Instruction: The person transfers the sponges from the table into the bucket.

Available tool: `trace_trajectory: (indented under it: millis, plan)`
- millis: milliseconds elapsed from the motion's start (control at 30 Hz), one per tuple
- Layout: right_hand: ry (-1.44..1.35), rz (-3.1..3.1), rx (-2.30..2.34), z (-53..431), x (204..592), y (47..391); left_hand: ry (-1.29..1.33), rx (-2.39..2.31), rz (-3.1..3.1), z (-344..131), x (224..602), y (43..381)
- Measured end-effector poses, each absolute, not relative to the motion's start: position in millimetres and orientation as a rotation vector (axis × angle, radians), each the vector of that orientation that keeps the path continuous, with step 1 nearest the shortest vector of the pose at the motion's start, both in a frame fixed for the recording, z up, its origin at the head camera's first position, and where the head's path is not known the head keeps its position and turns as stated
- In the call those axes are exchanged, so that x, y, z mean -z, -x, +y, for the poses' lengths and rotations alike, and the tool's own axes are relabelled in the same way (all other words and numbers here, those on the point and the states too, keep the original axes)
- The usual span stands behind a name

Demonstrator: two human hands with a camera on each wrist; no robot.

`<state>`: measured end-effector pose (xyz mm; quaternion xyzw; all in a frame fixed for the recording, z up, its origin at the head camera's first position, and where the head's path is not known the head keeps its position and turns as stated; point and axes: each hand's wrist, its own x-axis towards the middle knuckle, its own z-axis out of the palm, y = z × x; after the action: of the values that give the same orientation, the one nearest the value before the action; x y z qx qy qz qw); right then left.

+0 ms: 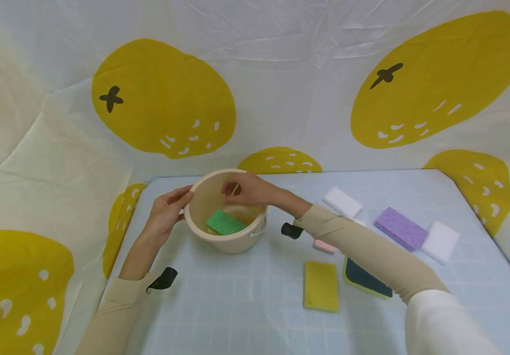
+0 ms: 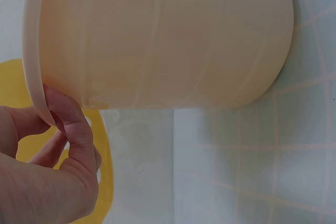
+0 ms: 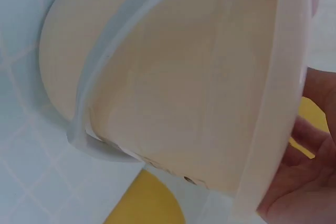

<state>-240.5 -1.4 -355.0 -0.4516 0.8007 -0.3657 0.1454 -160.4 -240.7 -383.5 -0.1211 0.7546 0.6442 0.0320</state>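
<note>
Pale cloth (image 1: 290, 108) printed with large yellow fruit rises behind a light-blue checked worktop (image 1: 219, 305), and a cream bucket (image 1: 226, 246) stands on its far part, left of the middle. The left hand (image 1: 168, 209) has its grip closed on the bucket's left rim, thumb over the edge and fingers beneath the lip on the outside. The right hand (image 1: 252, 190) reaches over the far right side of the rim into the bucket; its fingers are loosely bent, and this grip looks slack, with nothing seen between finger and thumb. Inside, a green sponge (image 1: 225, 223) lies slanted toward the near side, a yellowish item (image 1: 211, 230) partly under it and too hidden to name. The bucket's handle (image 3: 122, 29) hangs down along the outer wall. To the right on the worktop lie a yellow sponge (image 1: 321, 286), a dark-topped sponge (image 1: 366, 278) partly hidden by the right sleeve (image 1: 357, 244), a pink piece (image 1: 324, 246), a white block (image 1: 343, 202) at the far side and, farther right, a purple sponge (image 1: 400, 228) just beside another white block (image 1: 440, 241). For work inside the bucket, a light, steady pinch without downward pull should keep it from tipping; the right wrist does best clear of the rim, with fingertips low, so that sponges settle flat rather than tumble.
</note>
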Motion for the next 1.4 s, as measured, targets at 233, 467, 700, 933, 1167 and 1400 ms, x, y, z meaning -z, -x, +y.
trace_trajectory:
  millis: [233, 467, 700, 933, 1167, 1400]
  plan:
    - [1.237, 2.326, 1.108, 12, 349, 241, 0.372, -1.997, 2.309, -241, 384, 160]
    - [1.228, 2.29, 1.216, 26, 342, 241, 0.375, -1.999, 2.293, -242, 385, 160]
    - [1.191, 2.293, 1.31, 42, 338, 240, 0.375, -2.001, 2.296, -242, 388, 160]
    - [1.16, 2.325, 1.323, 60, 339, 244, 0.365, -1.995, 2.296, -244, 389, 159]
    - [1.13, 2.315, 1.377, 78, 325, 238, 0.39, -1.998, 2.292, -244, 388, 160]
    - [1.057, 2.332, 1.406, 100, 322, 233, 0.384, -1.996, 2.299, -243, 386, 161]
